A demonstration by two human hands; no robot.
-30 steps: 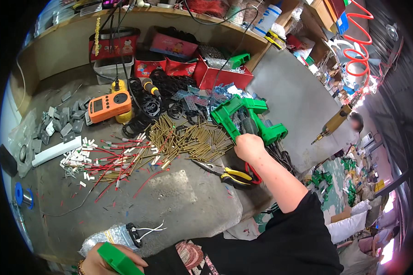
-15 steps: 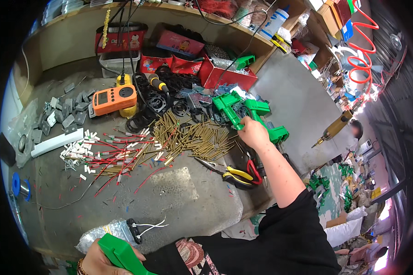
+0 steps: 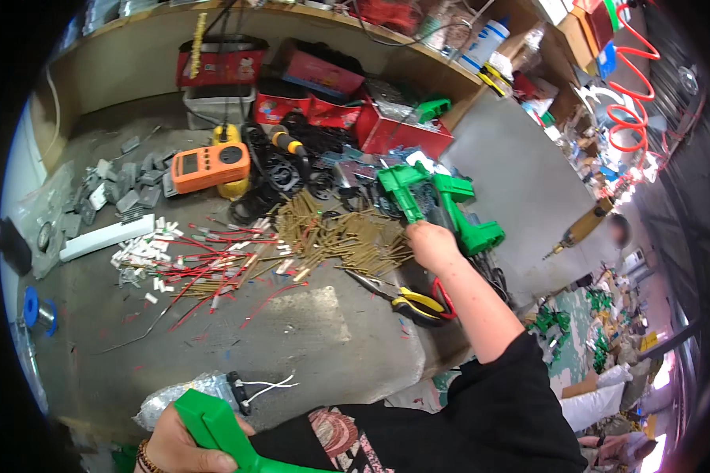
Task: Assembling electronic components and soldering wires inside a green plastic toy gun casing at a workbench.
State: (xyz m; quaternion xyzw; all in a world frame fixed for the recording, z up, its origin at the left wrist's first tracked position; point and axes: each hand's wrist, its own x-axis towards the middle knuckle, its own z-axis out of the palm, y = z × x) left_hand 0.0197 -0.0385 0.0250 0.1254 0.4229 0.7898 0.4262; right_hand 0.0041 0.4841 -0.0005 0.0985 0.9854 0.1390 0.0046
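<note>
At the lower edge my left hand is closed around a green plastic housing, its blocky end pointing up. Beside that hand lies a clear plastic-wrapped piece with a black end and two white wires. My right hand reaches forward over the bench with curled fingers; whatever they hold, if anything, is hidden. Just beyond its fingertips is the lower end of another green housing; whether they touch I cannot tell. More green housing lies to its right, and brass-coloured rods to its left.
Yellow-handled pliers lie near my right forearm. An orange meter, red-and-white wire leads, grey blocks and a solder spool occupy the left. Red bins stand behind. A power screwdriver hangs at right.
My right hand has drawn back slightly toward me from the green housing. The left hand still holds its green housing, which shows more of its length. The whole view has shifted a little.
</note>
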